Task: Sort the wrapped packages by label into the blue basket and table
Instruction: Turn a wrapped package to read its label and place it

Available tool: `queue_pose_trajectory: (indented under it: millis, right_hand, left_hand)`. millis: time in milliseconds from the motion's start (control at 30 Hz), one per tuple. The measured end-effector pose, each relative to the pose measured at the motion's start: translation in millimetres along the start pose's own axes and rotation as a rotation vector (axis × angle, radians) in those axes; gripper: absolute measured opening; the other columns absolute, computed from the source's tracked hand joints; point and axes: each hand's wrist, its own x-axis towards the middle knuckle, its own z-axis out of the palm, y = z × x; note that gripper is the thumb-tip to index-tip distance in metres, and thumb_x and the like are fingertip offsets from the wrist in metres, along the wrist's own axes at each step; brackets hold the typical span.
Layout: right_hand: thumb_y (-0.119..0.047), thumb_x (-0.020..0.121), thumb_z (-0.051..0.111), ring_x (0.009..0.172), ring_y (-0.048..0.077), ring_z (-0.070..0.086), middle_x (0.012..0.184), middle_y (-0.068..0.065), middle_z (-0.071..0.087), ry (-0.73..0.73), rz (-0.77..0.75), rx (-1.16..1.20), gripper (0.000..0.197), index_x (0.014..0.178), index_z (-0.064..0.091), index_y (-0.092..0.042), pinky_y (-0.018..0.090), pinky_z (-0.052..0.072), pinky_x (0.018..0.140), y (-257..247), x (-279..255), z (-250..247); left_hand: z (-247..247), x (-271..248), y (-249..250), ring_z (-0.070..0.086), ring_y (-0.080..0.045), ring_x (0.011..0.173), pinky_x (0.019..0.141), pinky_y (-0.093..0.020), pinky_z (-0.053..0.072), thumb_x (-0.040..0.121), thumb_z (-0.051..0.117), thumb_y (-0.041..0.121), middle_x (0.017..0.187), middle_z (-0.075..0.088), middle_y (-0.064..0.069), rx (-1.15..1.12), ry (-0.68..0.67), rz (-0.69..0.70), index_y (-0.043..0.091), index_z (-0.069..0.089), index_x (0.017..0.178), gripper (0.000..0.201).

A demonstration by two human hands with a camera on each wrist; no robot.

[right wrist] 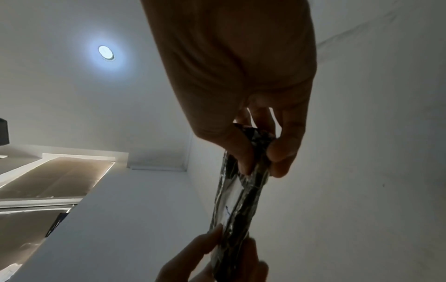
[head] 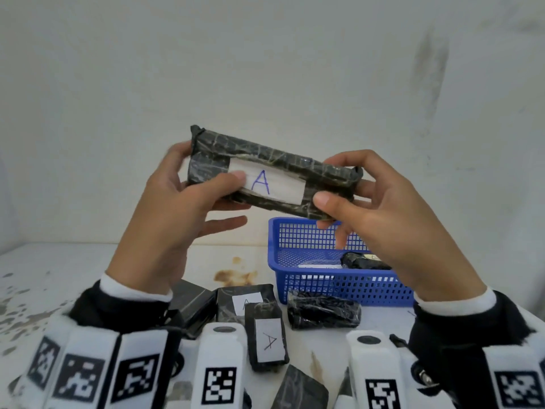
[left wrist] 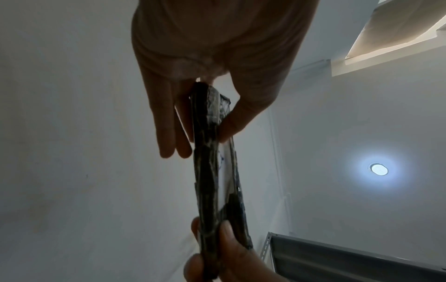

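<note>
One blue basket (head: 339, 286). One wrapped package up in the air (head: 274, 172), labelled A. One package inside the basket (head: 364, 261). On the table (head: 59, 270), at least six dark packages (head: 267, 336), some cut off at the frame edge, so the count stays rough. Two hands (head: 165, 219).

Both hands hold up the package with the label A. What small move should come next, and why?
Probably lower the held package toward the table or blue basket. Its label reads A, both the left hand and right hand grip its ends. Which place takes A, I cannot tell.
</note>
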Motion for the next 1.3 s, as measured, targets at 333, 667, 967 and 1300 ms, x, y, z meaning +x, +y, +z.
queue_pose_trajectory:
  millis: [333,667,967,1300]
  right_hand:
    - [-0.031,0.083,0.076,0.064,0.0,0.063,0.078,-0.017,0.071,0.033,-0.064,-0.09,0.027,0.105,0.06,-0.032,0.024,0.047,0.069,-1,0,2]
    - [-0.049,0.074,0.076,0.082,0.004,0.067,0.092,-0.009,0.071,0.112,-0.099,-0.165,0.04,0.102,0.058,-0.028,0.017,0.053,0.073,-3,-3,8]
    - [-0.058,0.075,0.062,0.064,0.001,0.058,0.077,-0.013,0.07,0.081,-0.099,-0.18,0.036,0.095,0.067,-0.028,0.018,0.045,0.065,-6,-2,3]
    - [-0.05,0.087,0.061,0.053,-0.001,0.048,0.055,-0.022,0.055,0.105,-0.089,-0.093,0.02,0.085,0.067,-0.031,0.028,0.045,0.067,-9,-3,6]
  left_hand:
    - [5,-1,-8,0.068,-0.015,0.062,0.061,-0.029,0.059,0.062,0.081,0.021,0.08,0.073,-0.008,0.123,-0.089,-0.002,0.002,0.058,0.115,0.06]
    - [13,-4,-10,0.062,-0.006,0.055,0.056,-0.031,0.058,0.048,0.072,0.058,0.086,0.07,0.001,0.326,0.014,0.081,0.019,0.058,0.11,0.074]
    - [10,-5,-8,0.054,-0.006,0.051,0.043,-0.023,0.04,0.075,0.064,0.055,0.063,0.063,0.012,0.326,0.038,0.066,0.025,0.055,0.093,0.036]
    - [9,-3,-5,0.053,-0.013,0.05,0.039,-0.023,0.035,0.091,0.059,0.04,0.068,0.062,0.001,0.194,0.007,0.02,0.016,0.053,0.091,0.025]
